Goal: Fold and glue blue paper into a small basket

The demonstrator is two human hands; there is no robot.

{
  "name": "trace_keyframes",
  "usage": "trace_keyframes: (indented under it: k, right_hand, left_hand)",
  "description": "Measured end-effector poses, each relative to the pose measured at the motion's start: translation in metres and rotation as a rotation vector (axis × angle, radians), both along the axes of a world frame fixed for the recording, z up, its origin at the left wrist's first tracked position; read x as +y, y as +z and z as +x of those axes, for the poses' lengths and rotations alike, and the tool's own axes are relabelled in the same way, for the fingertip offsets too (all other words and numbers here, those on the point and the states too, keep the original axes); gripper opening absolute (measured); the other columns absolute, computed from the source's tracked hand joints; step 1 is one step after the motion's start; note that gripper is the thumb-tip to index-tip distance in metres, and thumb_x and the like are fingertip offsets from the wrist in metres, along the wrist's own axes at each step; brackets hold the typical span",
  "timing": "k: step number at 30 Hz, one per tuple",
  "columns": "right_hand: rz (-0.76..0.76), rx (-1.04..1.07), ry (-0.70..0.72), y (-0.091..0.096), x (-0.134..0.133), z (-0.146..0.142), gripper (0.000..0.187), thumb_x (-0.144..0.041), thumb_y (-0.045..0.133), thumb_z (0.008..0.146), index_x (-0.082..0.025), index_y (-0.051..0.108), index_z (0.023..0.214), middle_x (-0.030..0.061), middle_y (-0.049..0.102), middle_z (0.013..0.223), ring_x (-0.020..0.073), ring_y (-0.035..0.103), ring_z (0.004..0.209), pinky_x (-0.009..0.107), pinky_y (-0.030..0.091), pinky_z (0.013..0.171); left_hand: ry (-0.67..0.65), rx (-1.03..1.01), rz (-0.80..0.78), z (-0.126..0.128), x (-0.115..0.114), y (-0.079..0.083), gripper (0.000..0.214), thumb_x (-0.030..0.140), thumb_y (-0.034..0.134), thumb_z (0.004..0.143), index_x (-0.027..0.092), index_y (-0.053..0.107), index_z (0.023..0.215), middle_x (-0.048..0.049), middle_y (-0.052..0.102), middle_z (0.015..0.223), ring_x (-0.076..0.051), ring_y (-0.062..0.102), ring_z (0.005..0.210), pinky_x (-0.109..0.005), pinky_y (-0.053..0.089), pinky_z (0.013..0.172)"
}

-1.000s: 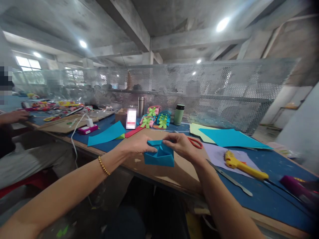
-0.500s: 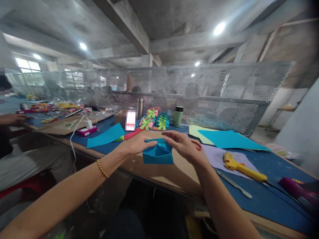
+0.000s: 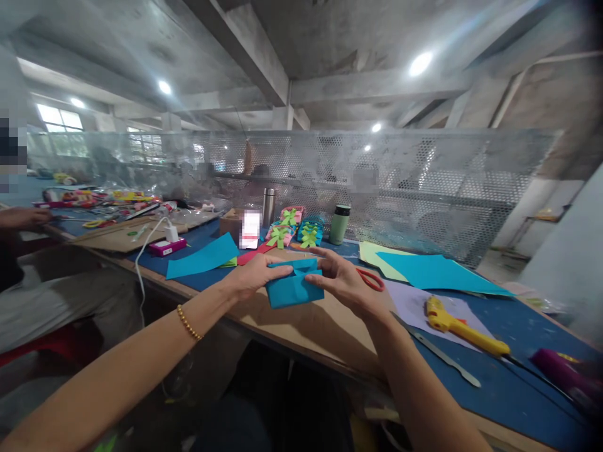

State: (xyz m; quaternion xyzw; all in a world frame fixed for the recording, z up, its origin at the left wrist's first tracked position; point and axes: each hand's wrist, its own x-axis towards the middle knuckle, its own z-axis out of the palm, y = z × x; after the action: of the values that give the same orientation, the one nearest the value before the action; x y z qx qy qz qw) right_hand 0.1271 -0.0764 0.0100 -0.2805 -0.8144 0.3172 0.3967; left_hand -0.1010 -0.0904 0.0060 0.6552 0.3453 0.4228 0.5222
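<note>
A small folded blue paper box [image 3: 294, 290] is held up over the brown cardboard sheet [image 3: 346, 329] on the table. My left hand [image 3: 254, 274] closes on its left side, thumb lying along the upper edge. On the right side my right hand [image 3: 342, 279] pinches it, the thumb on the near panel and the fingers behind. Just right of that hand lie the red scissor handles [image 3: 370, 280]. A gold bead bracelet [image 3: 189, 322] circles my left wrist.
At right lie a yellow glue gun [image 3: 466, 328], a metal spatula-like tool [image 3: 447, 359] and blue paper sheets [image 3: 438, 270]. Behind stand a green bottle [image 3: 340, 226], a steel flask [image 3: 269, 206], a lit phone [image 3: 250, 229] and pink and blue items with green bows [image 3: 291, 231]. At left is a person's hand [image 3: 26, 218].
The paper box has turned and tilted, its near panel now facing me more. My right thumb has come down from the top edge onto that panel. The view has shifted slightly.
</note>
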Motion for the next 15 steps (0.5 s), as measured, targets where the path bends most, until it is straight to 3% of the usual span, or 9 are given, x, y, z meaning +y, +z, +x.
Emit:
trace_keyframes:
  k: [3,8,15]
  right_hand:
    - [-0.026,0.062,-0.021,-0.002,0.003,0.000,0.063,-0.041,0.075,0.079,-0.021,0.056,0.137,0.0014,0.062,0.080,0.0157,0.057,0.072,0.027,0.048,0.059]
    - [-0.023,0.060,-0.059,-0.003,0.001,-0.003,0.063,-0.036,0.077,0.077,-0.019,0.058,0.135,-0.0040,0.050,0.071,0.0109,0.046,0.062,0.022,0.037,0.051]
    - [-0.028,0.101,-0.097,-0.003,-0.003,-0.012,0.061,-0.039,0.078,0.073,-0.015,0.061,0.127,-0.0069,0.046,0.064,0.0101,0.042,0.057,0.023,0.034,0.049]
  left_hand:
    - [-0.042,-0.063,-0.056,0.000,-0.001,-0.001,0.036,0.044,0.077,0.079,0.017,0.077,0.102,-0.0107,0.076,0.103,-0.018,0.067,0.085,-0.031,0.052,0.078]
    - [-0.089,-0.102,-0.081,0.001,-0.009,0.000,0.037,0.042,0.081,0.076,0.018,0.077,0.104,-0.0095,0.076,0.099,-0.017,0.067,0.082,-0.029,0.052,0.074]
    - [0.047,-0.107,-0.116,0.007,-0.010,-0.005,0.029,0.026,0.086,0.064,0.017,0.079,0.091,-0.0067,0.077,0.086,-0.016,0.068,0.071,-0.028,0.053,0.068]
